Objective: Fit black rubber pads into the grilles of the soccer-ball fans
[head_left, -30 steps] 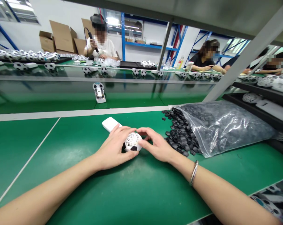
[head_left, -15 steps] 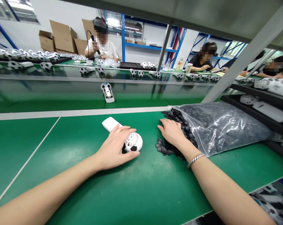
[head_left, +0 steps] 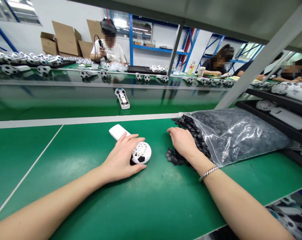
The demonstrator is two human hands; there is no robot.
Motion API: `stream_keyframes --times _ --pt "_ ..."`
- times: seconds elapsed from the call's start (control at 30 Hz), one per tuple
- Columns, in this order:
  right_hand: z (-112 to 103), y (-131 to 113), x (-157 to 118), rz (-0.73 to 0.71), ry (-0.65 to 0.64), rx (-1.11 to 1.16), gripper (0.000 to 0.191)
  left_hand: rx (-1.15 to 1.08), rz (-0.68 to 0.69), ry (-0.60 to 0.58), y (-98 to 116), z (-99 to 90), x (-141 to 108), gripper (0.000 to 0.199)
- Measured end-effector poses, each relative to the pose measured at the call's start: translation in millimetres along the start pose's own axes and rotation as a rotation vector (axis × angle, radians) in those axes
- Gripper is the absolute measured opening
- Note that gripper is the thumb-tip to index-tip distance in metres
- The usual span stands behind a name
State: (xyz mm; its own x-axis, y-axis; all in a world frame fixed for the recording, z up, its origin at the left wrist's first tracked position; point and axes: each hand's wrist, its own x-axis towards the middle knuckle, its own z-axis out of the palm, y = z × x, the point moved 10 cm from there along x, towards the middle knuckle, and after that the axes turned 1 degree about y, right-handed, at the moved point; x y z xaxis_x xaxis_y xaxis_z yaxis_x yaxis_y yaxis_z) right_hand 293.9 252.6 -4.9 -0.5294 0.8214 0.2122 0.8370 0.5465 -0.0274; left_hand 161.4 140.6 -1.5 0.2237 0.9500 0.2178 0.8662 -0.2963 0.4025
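- Left hand (head_left: 122, 156) rests on the green counter (head_left: 151, 200), its fingers (head_left: 133, 139) curled over the near side of a small white handheld fan with a football-pattern round grille head (head_left: 141, 152) — grasping it, seemingly to pin it flat.
- Fan lies on its side near the counter's middle; its white rectangular handle (head_left: 116, 131) sticks out beyond the hand, toward the far edge.
- Right hand (head_left: 183, 142) lies palm down on a loose heap of small black hexagonal plastic pieces (head_left: 191, 133); fingers are bent into the pile, touching pieces — cannot tell whether any piece is pinched.
- Pieces spill from the open mouth of a clear plastic bag full of the same black parts (head_left: 236, 133), lying on its side just right of the hand, mouth facing the fan so the pieces sit within reach.
- A bare strip of counter separates the fan from the spilled pieces; hands are apart, not touching.
- Open room: wide bare green surface left of the fan and toward the near edge; the right side is crowded by the bag and a dark shelf tray (head_left: 273, 110).
- Beyond the white line runs a glossy conveyor belt (head_left: 66, 100) carrying an opened white fan body (head_left: 122, 98).
- Other people sit at the far bench (head_left: 108, 46), well apart.
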Motion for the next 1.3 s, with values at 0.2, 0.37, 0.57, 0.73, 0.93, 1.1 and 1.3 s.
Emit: stream_keyframes --times 0.2,0.37,0.57,0.73,0.93,1.1,1.3 --pt "1.9 -12.9 -2.4 -0.077 0.013 0.089 0.03 -0.022 0.053 0.011 3.9 0.2 -1.1 0.069" --pt "-7.2 -27.0 -7.1 -0.156 0.089 0.422 0.022 -0.031 0.084 -0.01 4.0 1.2 -1.6 0.069" --pt "-5.2 -32.7 -12.3 -0.142 0.073 0.73 0.014 -0.045 -0.026 -0.01 4.1 2.1 -6.5 0.063" --pt "-8.5 -39.2 -15.9 -0.159 0.061 0.877 0.02 -0.123 -0.208 0.069 0.0 3.1 -11.5 0.065" --pt "-27.0 -46.1 -19.4 -0.226 0.151 0.847 0.013 -0.284 -0.093 0.077 3.5 1.6 -5.4 0.051" --pt "-30.2 -48.1 -21.6 -0.217 0.156 0.922 0.007 -0.377 -0.086 0.063 -7.6 -2.3 1.1 0.054" --pt "-21.9 -64.3 -26.2 -0.239 -0.025 1.108 0.003 -0.418 -0.099 0.076 -9.3 -4.4 1.5 0.045"
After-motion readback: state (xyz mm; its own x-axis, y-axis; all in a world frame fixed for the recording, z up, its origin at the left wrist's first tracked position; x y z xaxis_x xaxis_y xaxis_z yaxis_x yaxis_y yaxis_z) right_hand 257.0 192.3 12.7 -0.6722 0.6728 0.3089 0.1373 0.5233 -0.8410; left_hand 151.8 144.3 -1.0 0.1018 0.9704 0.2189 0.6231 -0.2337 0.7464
